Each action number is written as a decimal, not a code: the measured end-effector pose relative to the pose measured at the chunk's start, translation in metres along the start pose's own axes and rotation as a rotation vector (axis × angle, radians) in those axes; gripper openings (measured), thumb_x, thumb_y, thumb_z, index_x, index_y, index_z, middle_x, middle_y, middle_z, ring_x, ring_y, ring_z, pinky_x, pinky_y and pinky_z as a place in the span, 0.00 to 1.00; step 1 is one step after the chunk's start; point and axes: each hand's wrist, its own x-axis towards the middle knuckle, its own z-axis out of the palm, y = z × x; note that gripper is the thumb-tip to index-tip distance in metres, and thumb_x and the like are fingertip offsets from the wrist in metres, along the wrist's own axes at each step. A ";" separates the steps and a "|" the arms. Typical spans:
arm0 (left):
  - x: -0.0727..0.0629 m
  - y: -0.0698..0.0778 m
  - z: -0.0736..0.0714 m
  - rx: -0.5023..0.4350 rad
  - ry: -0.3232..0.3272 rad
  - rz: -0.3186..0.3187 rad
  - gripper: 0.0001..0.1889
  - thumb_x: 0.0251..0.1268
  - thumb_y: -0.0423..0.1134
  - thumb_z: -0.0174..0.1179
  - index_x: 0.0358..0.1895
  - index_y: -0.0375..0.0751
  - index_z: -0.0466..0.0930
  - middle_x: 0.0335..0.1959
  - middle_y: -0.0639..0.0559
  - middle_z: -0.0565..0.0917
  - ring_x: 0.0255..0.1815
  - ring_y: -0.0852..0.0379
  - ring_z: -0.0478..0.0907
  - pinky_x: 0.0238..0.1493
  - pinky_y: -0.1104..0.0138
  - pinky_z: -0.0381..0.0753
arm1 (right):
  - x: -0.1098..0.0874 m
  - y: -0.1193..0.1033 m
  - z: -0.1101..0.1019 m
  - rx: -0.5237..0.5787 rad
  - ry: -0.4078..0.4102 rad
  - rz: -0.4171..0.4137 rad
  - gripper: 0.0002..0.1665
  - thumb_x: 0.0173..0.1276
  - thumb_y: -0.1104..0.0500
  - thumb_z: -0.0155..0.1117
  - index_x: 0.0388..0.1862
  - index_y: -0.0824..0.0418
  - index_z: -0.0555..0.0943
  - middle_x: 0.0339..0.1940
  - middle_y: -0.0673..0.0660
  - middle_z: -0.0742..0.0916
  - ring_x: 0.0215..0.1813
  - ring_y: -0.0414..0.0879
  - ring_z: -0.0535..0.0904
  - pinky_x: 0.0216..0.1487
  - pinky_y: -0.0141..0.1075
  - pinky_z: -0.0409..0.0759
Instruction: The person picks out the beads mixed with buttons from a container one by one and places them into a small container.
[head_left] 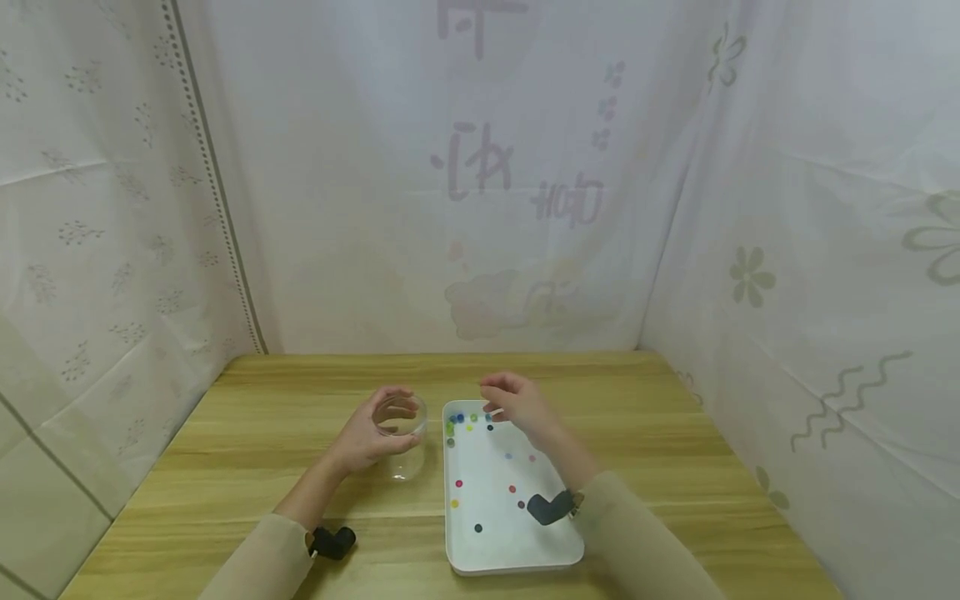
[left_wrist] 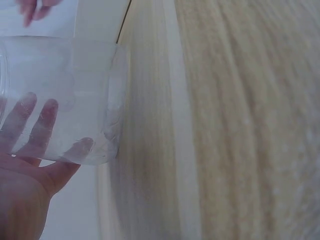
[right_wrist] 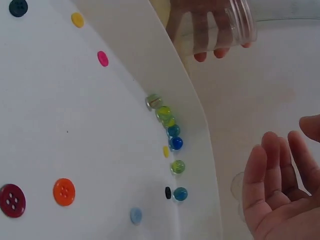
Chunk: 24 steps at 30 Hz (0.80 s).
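My left hand [head_left: 362, 439] grips a clear plastic jar [head_left: 406, 463], its mouth up, just left of a white tray [head_left: 517, 550]. Through the jar's wall in the left wrist view, the fingers [left_wrist: 42, 127] show wrapped round it, and no contents are visible inside. Over the tray's far end hovers my right hand [head_left: 528, 412], its fingers loosely bent. The right wrist view shows nothing between those fingers and the thumb. Several glass marbles [right_wrist: 176, 143] line the tray's far left corner. Scattered buttons include an orange one [right_wrist: 64, 192], a dark red one [right_wrist: 12, 200] and a pink one [right_wrist: 103, 58].
Jar and tray stand on a wood-grain table [head_left: 645, 433]. White patterned curtains [head_left: 352, 208] enclose it at the back and both sides. Each wrist wears a black camera mount, the right one [head_left: 551, 507] hanging over the tray's right edge.
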 end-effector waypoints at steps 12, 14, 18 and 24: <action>-0.004 0.000 0.002 0.006 0.006 -0.002 0.37 0.65 0.36 0.79 0.74 0.43 0.70 0.69 0.35 0.82 0.72 0.30 0.80 0.69 0.33 0.79 | 0.002 0.026 0.018 -0.071 -0.070 0.055 0.15 0.81 0.57 0.68 0.61 0.61 0.86 0.55 0.62 0.91 0.46 0.49 0.87 0.49 0.38 0.89; -0.003 0.001 0.001 0.009 0.004 -0.005 0.38 0.65 0.36 0.79 0.75 0.42 0.70 0.69 0.34 0.81 0.72 0.30 0.79 0.69 0.34 0.80 | 0.003 0.028 0.019 -0.093 -0.067 0.051 0.14 0.81 0.57 0.69 0.60 0.60 0.87 0.54 0.59 0.92 0.46 0.48 0.88 0.49 0.39 0.89; 0.000 0.000 -0.001 0.014 -0.004 0.004 0.38 0.66 0.36 0.78 0.75 0.39 0.68 0.70 0.30 0.80 0.73 0.27 0.78 0.69 0.35 0.81 | 0.005 0.030 0.021 -0.129 -0.062 0.048 0.14 0.81 0.55 0.69 0.59 0.58 0.88 0.53 0.56 0.92 0.46 0.47 0.88 0.50 0.40 0.90; 0.000 -0.001 -0.003 0.002 -0.013 0.004 0.38 0.66 0.34 0.78 0.75 0.38 0.68 0.71 0.29 0.79 0.73 0.27 0.78 0.69 0.34 0.80 | 0.005 0.033 0.023 -0.157 -0.060 0.055 0.13 0.81 0.55 0.68 0.59 0.57 0.88 0.53 0.55 0.92 0.46 0.47 0.88 0.50 0.40 0.90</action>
